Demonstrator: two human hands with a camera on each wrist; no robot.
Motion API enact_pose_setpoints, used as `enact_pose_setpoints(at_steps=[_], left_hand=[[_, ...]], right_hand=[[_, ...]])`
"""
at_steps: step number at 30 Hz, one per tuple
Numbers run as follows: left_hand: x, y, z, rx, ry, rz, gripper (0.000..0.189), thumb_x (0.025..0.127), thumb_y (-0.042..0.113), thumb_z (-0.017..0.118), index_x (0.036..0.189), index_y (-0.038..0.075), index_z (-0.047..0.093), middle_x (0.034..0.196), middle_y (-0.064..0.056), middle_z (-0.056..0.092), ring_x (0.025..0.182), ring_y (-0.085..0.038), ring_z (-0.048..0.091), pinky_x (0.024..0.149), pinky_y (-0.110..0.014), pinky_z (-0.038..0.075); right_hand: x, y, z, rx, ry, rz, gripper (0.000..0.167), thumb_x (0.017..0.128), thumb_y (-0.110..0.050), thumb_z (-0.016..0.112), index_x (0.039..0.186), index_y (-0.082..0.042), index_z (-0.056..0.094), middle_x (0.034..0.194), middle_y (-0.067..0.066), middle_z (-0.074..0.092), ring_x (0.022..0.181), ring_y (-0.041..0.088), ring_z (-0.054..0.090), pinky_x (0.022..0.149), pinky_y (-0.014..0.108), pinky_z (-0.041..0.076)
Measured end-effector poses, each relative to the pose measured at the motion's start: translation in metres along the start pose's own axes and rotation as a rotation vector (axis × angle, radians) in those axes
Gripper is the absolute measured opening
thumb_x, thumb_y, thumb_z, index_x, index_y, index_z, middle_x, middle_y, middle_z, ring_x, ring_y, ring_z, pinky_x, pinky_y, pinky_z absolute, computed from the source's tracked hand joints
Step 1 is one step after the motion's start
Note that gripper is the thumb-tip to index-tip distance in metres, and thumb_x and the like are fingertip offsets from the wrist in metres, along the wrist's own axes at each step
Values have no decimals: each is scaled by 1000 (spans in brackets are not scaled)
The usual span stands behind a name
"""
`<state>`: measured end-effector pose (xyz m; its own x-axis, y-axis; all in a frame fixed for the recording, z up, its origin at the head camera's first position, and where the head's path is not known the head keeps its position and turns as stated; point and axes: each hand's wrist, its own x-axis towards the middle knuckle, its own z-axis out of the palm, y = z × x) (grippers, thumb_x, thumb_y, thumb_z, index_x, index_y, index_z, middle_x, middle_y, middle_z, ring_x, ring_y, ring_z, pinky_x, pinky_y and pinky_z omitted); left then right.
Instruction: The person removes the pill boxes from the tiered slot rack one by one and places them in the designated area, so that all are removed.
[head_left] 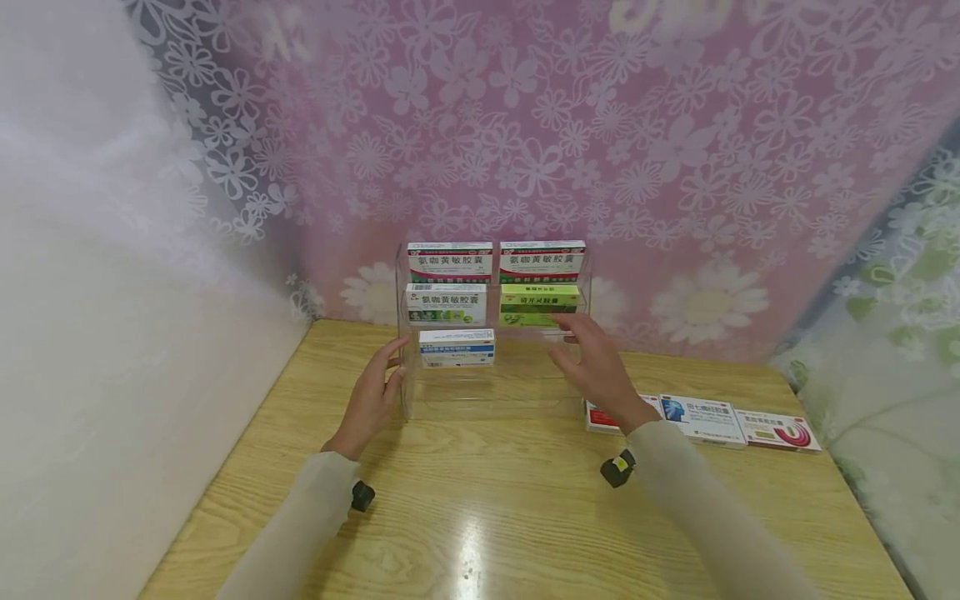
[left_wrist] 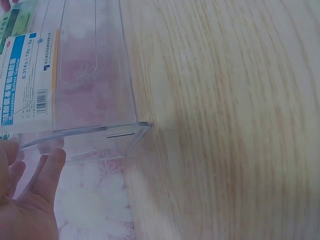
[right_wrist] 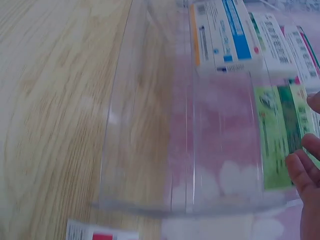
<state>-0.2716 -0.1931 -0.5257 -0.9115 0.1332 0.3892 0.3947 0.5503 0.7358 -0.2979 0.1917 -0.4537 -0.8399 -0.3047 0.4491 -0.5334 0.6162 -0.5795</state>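
While left hand (head_left: 369, 400) grips clear plastic tiered rack (head_left: 525, 360), lime-green oblong carton (head_left: 537, 304) lies crosswise at right hand (head_left: 597, 360), fingers parted, nothing gripped.

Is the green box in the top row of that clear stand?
No, the green box sits one row down in the clear stand, below a white box with red and green bands.

Soft, even light is filling the head view, glare is streaking the table (head_left: 450, 508) at bottom centre, the left backdrop (head_left: 82, 333) is blurring, and right-wrist footage is looking hazy, green box (right_wrist: 274, 145) print smearing.
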Motion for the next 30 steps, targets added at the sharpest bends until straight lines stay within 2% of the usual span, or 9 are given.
enact_pose_setpoints(at_steps=[10, 15, 17, 21, 24, 30], left_hand=[[0, 4, -2, -3, -9, -17, 59, 113, 0, 55, 168, 17, 40, 173, -15, 39, 140, -42, 62, 104, -63, 60], [0, 5, -2, -3, -15, -17, 58, 114, 3, 54, 168, 19, 40, 173, -15, 40, 140, -42, 61, 104, -62, 60], [0, 4, -1, 1, -14, -14, 57, 114, 4, 54, 168, 20, 40, 172, -15, 41, 140, -42, 62, 104, -62, 60], [0, 3, 0, 3, -10, -16, 56, 115, 5, 54, 167, 20, 41, 172, -15, 41, 139, -42, 62, 105, -62, 60], [0, 4, 0, 2, -15, -19, 56, 115, 5, 53, 167, 20, 40, 173, -15, 40, 139, -43, 62, 105, -63, 60], [0, 2, -1, 8, -6, -22, 57, 114, 3, 54, 167, 18, 41, 172, -16, 41, 138, -43, 63, 103, -63, 61]], right_hand=[[28, -22, 54, 114, -132, 45, 52, 108, -20, 73, 157, -11, 58, 149, 14, 62, 135, 36, 65, 111, 53, 58], [36, -29, 72, 87, -151, 34, 48, 108, -18, 73, 154, -16, 63, 140, 11, 64, 128, 30, 68, 106, 47, 62], [39, -32, 77, 71, -144, 17, 44, 107, -15, 73, 151, -15, 66, 135, 13, 65, 122, 31, 71, 103, 46, 64], [41, -38, 81, 76, -159, 32, 36, 108, -15, 71, 144, -11, 70, 131, 15, 65, 118, 31, 72, 101, 46, 64], [41, -42, 78, 117, -166, 64, 35, 110, -15, 68, 145, -10, 68, 133, 15, 66, 121, 31, 69, 104, 47, 63], [40, -46, 56, 154, -80, 55, 38, 113, -18, 63, 151, -11, 64, 131, 12, 64, 122, 29, 66, 105, 49, 62]])
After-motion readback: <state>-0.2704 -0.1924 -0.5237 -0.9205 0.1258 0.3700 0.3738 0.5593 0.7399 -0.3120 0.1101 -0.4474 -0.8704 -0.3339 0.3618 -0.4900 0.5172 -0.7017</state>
